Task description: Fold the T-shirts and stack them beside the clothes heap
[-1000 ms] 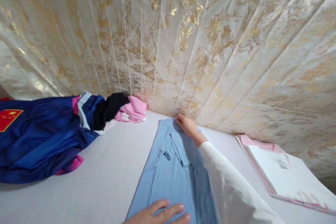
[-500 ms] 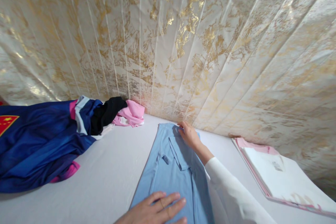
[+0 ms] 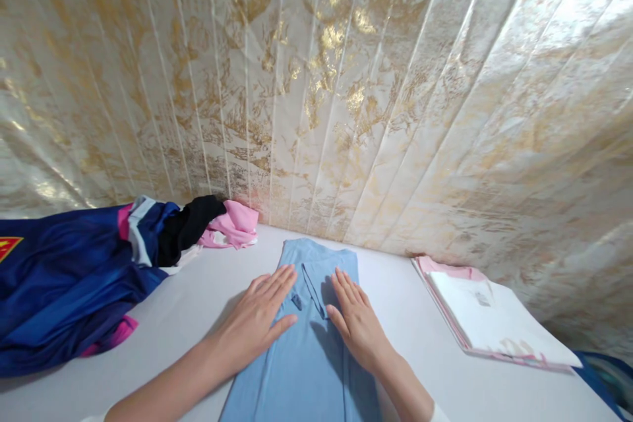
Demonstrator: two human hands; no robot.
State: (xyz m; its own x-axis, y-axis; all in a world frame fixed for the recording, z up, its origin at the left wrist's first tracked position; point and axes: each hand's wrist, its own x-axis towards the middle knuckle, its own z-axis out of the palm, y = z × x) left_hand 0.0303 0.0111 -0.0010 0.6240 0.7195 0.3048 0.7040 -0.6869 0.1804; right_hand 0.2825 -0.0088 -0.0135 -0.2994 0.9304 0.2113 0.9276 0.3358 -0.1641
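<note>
A light blue garment [image 3: 301, 376], folded into a long narrow shape, lies in front of me on the white surface. Its far end shows a sleeve-like fold with a dark edge and a small dark blue patch. My left hand [image 3: 260, 316] is on its left side near the patch, fingers stretched out and palm down. On the right side, my right hand [image 3: 356, 323] is open too, its fingers flat and pointing away from me. Neither hand grips the cloth. The near end of the garment runs out of view.
Left lies a heap of clothes: a dark blue garment [image 3: 64, 283], a black cloth [image 3: 190, 224] and a pink cloth [image 3: 236, 223]. Folded white and pink clothes [image 3: 494, 323] lie at the right. Behind stands a gold-patterned curtain [image 3: 316, 92]. Something dark blue [image 3: 601, 379] shows at lower right.
My left hand has moved forward along the garment. My right hand has drawn back from its far end and now lies opposite the left. The view has shifted slightly right.
</note>
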